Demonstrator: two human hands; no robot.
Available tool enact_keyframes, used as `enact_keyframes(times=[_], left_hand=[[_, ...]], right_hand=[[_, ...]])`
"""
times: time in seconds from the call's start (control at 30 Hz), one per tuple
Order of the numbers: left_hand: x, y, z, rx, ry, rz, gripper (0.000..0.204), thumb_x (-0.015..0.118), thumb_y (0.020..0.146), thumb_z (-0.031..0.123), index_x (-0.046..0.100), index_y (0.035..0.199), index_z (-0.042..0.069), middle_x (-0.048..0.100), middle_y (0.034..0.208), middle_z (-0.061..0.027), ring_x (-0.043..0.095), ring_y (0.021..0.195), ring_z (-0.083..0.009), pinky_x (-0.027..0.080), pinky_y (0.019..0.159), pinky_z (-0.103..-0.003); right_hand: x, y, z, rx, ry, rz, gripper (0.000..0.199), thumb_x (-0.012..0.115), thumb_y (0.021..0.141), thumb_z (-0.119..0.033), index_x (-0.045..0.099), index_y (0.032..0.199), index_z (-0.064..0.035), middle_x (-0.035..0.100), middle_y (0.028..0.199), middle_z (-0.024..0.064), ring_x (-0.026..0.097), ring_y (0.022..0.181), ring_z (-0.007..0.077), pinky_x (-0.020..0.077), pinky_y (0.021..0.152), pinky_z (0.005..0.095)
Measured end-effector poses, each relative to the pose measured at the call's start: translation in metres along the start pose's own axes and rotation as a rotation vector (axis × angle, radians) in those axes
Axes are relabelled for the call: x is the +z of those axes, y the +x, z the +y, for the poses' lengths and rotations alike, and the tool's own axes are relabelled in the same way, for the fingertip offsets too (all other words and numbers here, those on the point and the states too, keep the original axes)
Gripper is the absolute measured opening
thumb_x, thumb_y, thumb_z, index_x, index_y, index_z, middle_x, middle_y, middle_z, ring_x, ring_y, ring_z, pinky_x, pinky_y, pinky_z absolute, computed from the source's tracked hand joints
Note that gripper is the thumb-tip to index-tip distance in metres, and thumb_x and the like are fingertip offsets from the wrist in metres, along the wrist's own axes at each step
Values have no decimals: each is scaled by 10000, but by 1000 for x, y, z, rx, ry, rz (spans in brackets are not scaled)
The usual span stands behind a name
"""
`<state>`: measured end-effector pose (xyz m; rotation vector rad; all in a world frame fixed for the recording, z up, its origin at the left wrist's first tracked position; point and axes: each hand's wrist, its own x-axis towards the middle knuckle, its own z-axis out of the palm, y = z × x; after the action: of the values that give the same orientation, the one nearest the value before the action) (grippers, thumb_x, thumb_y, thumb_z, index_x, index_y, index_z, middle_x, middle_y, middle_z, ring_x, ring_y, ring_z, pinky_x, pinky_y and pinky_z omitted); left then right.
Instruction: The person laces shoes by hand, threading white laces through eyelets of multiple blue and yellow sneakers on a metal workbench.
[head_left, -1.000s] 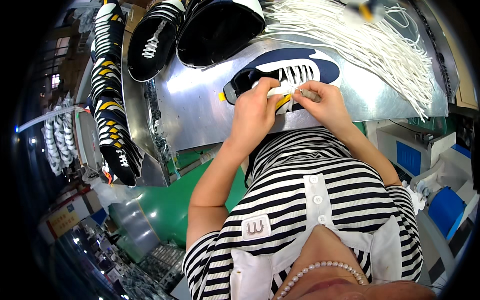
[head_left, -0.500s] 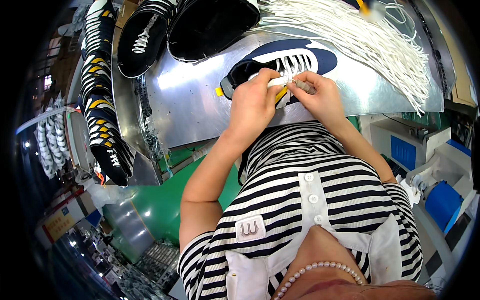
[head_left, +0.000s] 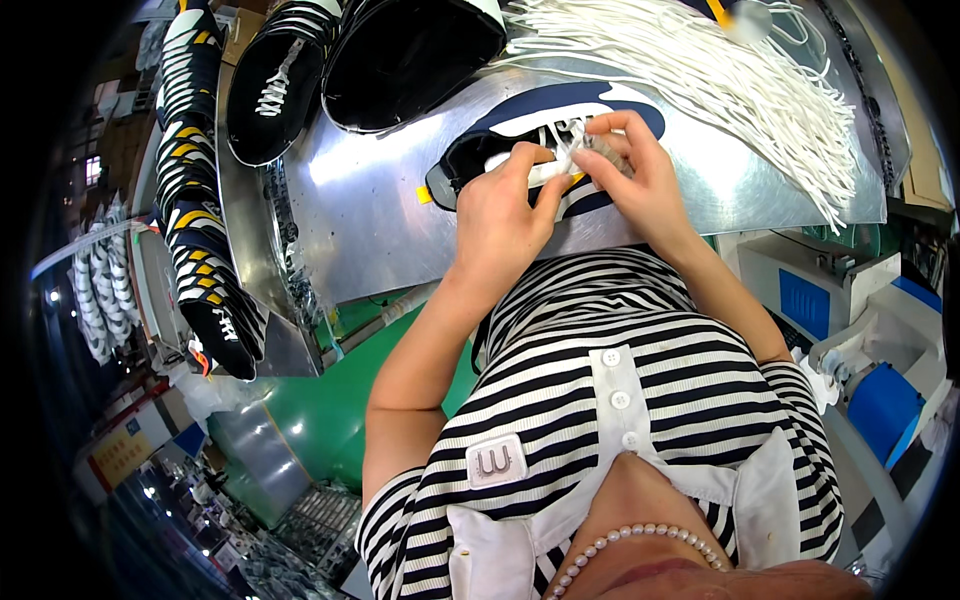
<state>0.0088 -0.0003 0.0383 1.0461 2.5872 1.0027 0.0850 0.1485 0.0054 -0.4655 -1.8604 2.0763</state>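
Note:
A navy and white sneaker upper (head_left: 510, 112) with a yellow heel tab lies on the metal table, its toe pointing right. White lacing runs across its opening. My left hand (head_left: 503, 215) is closed on the near side of the upper, thumb and forefinger pinching its white eyelet edge. Over the lacing, my right hand (head_left: 640, 180) bends its thumb and forefinger round a white shoelace (head_left: 567, 145). A pale wrap covers part of a right finger. My fingers hide some of the eyelets and the lace's end.
A big bundle of white shoelaces (head_left: 710, 95) spreads over the metal table (head_left: 370, 220) at the far right. Dark shoe uppers (head_left: 415, 60) stand at the far left. Along the left edge runs a stacked row of striped uppers (head_left: 195, 215). A grey and blue machine (head_left: 815, 290) stands right.
My right hand's fingers have moved from the near eyelet edge up across the lacing, drawing the lace with them. The left hand keeps its pinch on the upper, which sits slightly farther left in view.

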Motion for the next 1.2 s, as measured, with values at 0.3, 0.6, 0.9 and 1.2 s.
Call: enact_keyframes(times=[0.3, 0.6, 0.9, 1.2], left_hand=[[3, 1, -2, 44, -23, 38, 247, 748, 838, 167, 635, 1002, 21, 700, 833, -145, 683, 672, -271, 511, 609, -329], [9, -5, -1, 314, 40, -10, 219, 721, 828, 84, 631, 1017, 22, 665, 765, -154, 656, 651, -294, 492, 578, -361], [-2, -6, -4, 96, -54, -128, 233, 707, 850, 152, 663, 1056, 52, 701, 878, -168, 688, 729, -307, 516, 654, -331], [-30, -9, -16, 236, 141, -331, 312, 704, 829, 237, 641, 1037, 14, 662, 792, -177, 641, 740, -344, 492, 664, -425]], right_hand=[[-22, -25, -9, 31, -323, -186, 170, 604, 950, -144, 521, 931, 4, 636, 711, 90, 626, 638, 139, 466, 577, 281], [0, -8, -2, 203, -107, -131, 130, 590, 934, -107, 530, 903, 4, 634, 663, 64, 603, 606, 121, 475, 578, 263], [-49, 2, -35, 15, -391, -117, 176, 589, 938, -171, 613, 998, -7, 591, 664, 14, 538, 608, 70, 426, 567, 216], [-24, 26, 13, -160, -590, 116, 200, 602, 949, -217, 604, 1084, -70, 652, 744, 95, 615, 634, 222, 465, 596, 313]])
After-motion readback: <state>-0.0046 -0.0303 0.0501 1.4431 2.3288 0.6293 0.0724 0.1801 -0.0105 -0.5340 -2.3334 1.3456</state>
